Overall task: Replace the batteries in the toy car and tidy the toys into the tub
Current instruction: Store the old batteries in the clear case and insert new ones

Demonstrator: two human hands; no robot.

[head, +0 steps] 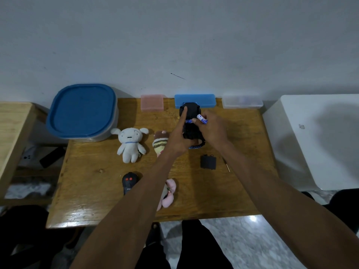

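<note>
The black toy car (191, 131) lies upside down in the middle of the wooden table (93, 193). My left hand (179, 137) grips its side, with the forefinger stretched along the underside. My right hand (212, 129) pinches a blue-and-white battery (202, 118) over the car's open bay; another battery (188, 121) lies in the bay. The black battery cover (208, 162) and a thin screwdriver (226, 165) lie near the car. The tub (82, 113) with its blue lid on stands at the back left.
A white dog plush (130, 143), a striped plush (160, 145), a pink plush (169, 193) and a black remote (128, 182) lie on the table. Pink (152, 102), blue (206, 100) and clear (242, 101) boxes line the wall. A white appliance (318, 140) stands to the right.
</note>
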